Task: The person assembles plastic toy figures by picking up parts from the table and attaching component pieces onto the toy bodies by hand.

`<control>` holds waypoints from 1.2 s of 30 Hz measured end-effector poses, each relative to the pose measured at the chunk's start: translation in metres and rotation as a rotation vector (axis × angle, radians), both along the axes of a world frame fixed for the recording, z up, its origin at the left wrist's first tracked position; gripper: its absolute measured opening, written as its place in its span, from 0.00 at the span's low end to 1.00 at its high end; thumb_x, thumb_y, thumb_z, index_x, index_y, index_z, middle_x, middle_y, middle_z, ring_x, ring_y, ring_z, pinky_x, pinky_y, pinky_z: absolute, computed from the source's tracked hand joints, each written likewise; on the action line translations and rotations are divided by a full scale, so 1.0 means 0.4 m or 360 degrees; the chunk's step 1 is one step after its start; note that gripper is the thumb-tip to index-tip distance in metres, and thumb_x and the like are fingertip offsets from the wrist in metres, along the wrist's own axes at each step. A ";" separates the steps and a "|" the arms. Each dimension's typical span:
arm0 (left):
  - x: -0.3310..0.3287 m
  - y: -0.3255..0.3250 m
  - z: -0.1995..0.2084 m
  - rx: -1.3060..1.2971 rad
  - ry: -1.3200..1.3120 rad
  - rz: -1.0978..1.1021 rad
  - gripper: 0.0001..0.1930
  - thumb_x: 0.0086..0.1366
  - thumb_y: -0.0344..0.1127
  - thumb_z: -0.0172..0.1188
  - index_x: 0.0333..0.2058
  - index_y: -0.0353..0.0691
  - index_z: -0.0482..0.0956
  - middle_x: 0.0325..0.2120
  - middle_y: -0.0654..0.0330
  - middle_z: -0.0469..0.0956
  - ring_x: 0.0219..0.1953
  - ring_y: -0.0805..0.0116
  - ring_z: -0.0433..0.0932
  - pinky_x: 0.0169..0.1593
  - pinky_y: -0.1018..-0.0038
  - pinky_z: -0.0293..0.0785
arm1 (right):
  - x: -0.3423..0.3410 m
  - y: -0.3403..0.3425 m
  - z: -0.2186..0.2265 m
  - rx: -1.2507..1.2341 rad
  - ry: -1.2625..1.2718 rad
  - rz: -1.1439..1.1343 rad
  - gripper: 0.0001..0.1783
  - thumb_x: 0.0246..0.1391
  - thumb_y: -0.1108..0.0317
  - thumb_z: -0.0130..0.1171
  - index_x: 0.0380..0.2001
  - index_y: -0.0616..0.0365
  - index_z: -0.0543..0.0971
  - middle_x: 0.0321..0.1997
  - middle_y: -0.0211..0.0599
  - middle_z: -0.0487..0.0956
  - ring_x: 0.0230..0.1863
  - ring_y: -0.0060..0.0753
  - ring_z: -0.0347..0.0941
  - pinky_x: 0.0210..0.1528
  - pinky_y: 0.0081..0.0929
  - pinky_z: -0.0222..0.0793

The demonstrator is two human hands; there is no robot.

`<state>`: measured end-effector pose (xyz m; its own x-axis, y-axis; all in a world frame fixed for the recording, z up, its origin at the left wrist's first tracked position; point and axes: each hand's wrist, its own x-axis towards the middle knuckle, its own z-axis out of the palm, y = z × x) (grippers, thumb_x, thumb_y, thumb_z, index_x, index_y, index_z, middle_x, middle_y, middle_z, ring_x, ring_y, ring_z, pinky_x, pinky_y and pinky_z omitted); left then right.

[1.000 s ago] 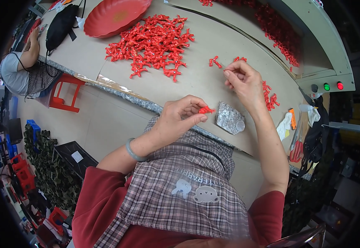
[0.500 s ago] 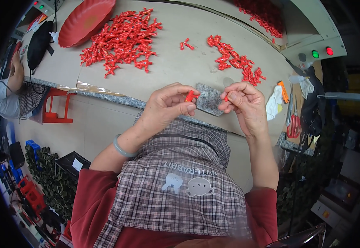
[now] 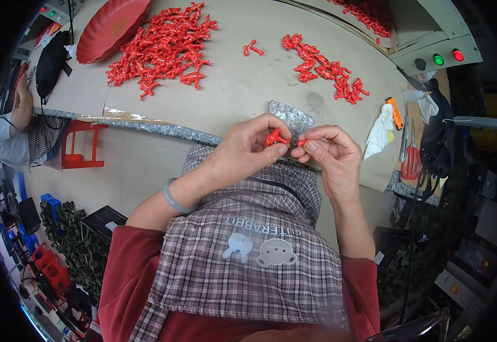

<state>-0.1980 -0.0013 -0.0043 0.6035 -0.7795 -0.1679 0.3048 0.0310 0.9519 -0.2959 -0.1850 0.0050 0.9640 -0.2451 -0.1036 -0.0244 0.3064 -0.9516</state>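
Observation:
Between the thumb and fingers of my left hand [image 3: 254, 139] is a small glossy red figurine [image 3: 274, 138], partly covered by the fingertips. My right hand [image 3: 334, 157] pinches a tiny red piece [image 3: 302, 142] close beside it; its exact shape is too small to make out. The two hands nearly meet over the table's front edge. Just beyond them a speckled grey stone patch [image 3: 290, 115] shows at the edge. A large heap of red figurines [image 3: 165, 48] lies at the far left, and a smaller scattered group of red pieces [image 3: 322, 68] at the far right.
A scalloped red tray [image 3: 103, 40] stands behind the big heap. At the right lie red-handled scissors [image 3: 411, 162], an orange cutter [image 3: 394, 113] and a white cloth [image 3: 378, 131]. Another person's arm [image 3: 25, 102] and a red stool [image 3: 83, 145] are at the left.
My hands have come closer together, the right one moving left with its small piece. The figurine in my left hand has turned and shows more of itself.

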 end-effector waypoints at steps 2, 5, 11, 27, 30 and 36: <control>-0.003 -0.001 0.009 0.0087 -0.0040 -0.0073 0.08 0.66 0.28 0.59 0.43 0.36 0.74 0.33 0.65 0.78 0.31 0.82 0.75 0.34 0.82 0.72 | -0.003 0.007 -0.007 -0.0055 0.0026 0.0031 0.08 0.59 0.81 0.59 0.42 0.69 0.77 0.37 0.44 0.83 0.37 0.32 0.83 0.38 0.23 0.80; -0.009 -0.002 0.016 0.0127 -0.0181 -0.0104 0.05 0.67 0.26 0.60 0.41 0.35 0.75 0.31 0.70 0.73 0.31 0.86 0.68 0.33 0.86 0.66 | -0.004 0.010 -0.018 0.0045 0.0063 0.0001 0.08 0.58 0.80 0.59 0.41 0.67 0.77 0.35 0.43 0.82 0.32 0.28 0.80 0.35 0.20 0.77; -0.010 -0.004 0.020 0.0202 -0.0206 -0.0108 0.05 0.67 0.29 0.62 0.37 0.35 0.76 0.28 0.72 0.71 0.29 0.86 0.66 0.32 0.86 0.64 | -0.012 0.017 -0.023 0.0016 0.0073 -0.0008 0.09 0.58 0.80 0.61 0.42 0.66 0.77 0.38 0.38 0.83 0.33 0.21 0.78 0.34 0.17 0.75; -0.008 -0.002 0.016 0.0270 -0.0710 -0.0024 0.06 0.63 0.30 0.65 0.36 0.36 0.79 0.24 0.69 0.72 0.25 0.85 0.66 0.27 0.84 0.64 | -0.017 0.039 0.015 -0.0647 0.0004 -0.0007 0.07 0.56 0.82 0.60 0.39 0.67 0.79 0.38 0.36 0.79 0.39 0.25 0.80 0.40 0.21 0.80; -0.007 0.003 0.010 0.0293 -0.0649 -0.0061 0.07 0.65 0.30 0.63 0.40 0.36 0.79 0.27 0.68 0.75 0.26 0.84 0.68 0.29 0.84 0.66 | -0.024 0.013 0.017 -0.0701 0.0057 0.0018 0.06 0.57 0.81 0.60 0.38 0.67 0.80 0.36 0.34 0.79 0.36 0.22 0.79 0.38 0.20 0.79; 0.007 0.012 0.000 -0.0039 0.0084 -0.0093 0.15 0.70 0.29 0.53 0.54 0.34 0.75 0.38 0.61 0.80 0.35 0.78 0.76 0.39 0.80 0.74 | -0.021 -0.057 -0.024 -0.0777 0.0192 -0.0217 0.04 0.58 0.78 0.60 0.37 0.65 0.80 0.35 0.29 0.79 0.31 0.13 0.73 0.33 0.13 0.70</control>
<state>-0.1953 0.0034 -0.0042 0.5477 -0.8173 -0.1787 0.3567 0.0349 0.9336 -0.3045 -0.2076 -0.0047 0.9082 -0.4150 -0.0544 -0.1337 -0.1647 -0.9772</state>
